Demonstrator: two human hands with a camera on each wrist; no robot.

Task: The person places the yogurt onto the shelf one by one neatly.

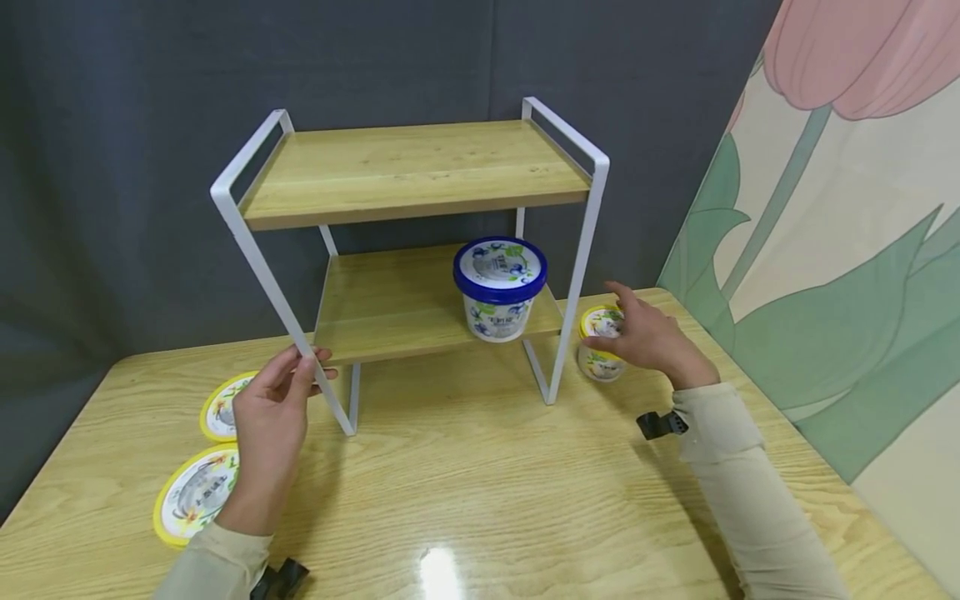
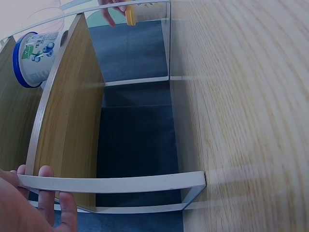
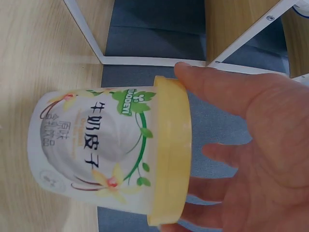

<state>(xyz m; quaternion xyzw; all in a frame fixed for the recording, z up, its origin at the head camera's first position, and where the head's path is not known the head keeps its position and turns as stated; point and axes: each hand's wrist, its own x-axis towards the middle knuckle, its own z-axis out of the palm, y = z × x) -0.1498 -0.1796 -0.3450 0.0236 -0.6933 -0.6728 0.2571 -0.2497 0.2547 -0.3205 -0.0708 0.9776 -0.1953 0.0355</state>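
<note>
My left hand (image 1: 273,408) holds the white metal leg of a two-tier wooden shelf (image 1: 420,171), thumb in front and fingertips round behind it near the lower board. The left wrist view shows those fingers (image 2: 46,198) wrapped over the white bar. Beside the shelf's right leg stands a white tub with a yellow lid (image 1: 602,323), printed with vanilla flowers. My right hand (image 1: 648,337) is spread around that lid, thumb on the near side and forefinger reaching past the far side. In the right wrist view the tub (image 3: 96,150) sits just beyond the spread fingers.
A tub with a blue lid (image 1: 500,287) and blueberry print stands on the lower board's right end. Two yellow-rimmed lidded tops, one nearer (image 1: 197,496) and one farther (image 1: 225,408), are left of my left hand. A dark curtain (image 1: 405,67) hangs behind.
</note>
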